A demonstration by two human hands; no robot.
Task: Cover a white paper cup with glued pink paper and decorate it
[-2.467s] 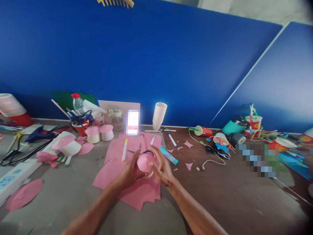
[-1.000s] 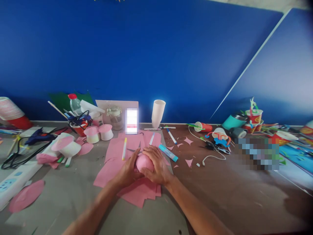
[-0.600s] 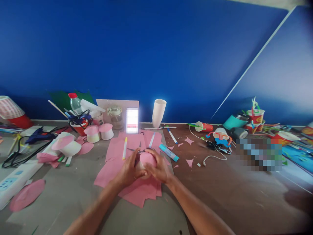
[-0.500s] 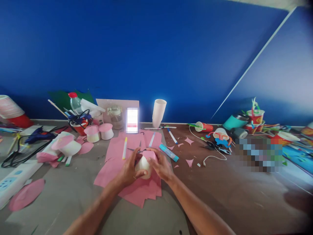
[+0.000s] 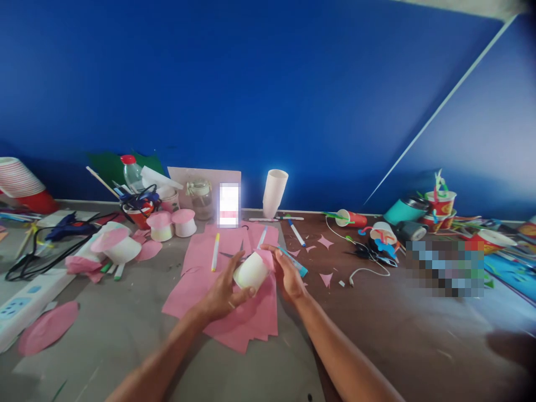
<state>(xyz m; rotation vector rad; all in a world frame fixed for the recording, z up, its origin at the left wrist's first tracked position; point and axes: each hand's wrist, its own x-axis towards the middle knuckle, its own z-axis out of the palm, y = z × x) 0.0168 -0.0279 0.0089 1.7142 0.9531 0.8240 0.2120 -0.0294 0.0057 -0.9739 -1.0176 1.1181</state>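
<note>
A white paper cup (image 5: 252, 271) lies tilted in my left hand (image 5: 228, 291), whose thumb and fingers wrap round its side. Pink paper (image 5: 264, 259) covers the cup's right end, and the fingertips of my right hand (image 5: 288, 274) press on it. Below the cup, pink sheets (image 5: 192, 290) are spread on the table. Scissors (image 5: 239, 249), partly hidden by my left hand, and a yellow-capped marker (image 5: 215, 252) rest on these sheets. Just behind my right hand lies a blue glue stick (image 5: 298, 264), partly covered.
Pink-topped cups (image 5: 185, 223) stand at the left, near a power strip (image 5: 25, 307). A tall white cup (image 5: 274, 192) and a glass jar (image 5: 200, 200) are by the blue wall. Pink scraps (image 5: 325, 280), a white cable (image 5: 368, 269) and red cups (image 5: 440, 202) lie or stand to the right.
The cup has tipped from near upright onto its side, its pink end now to the right. My right hand has shifted slightly right, along the pink end.
</note>
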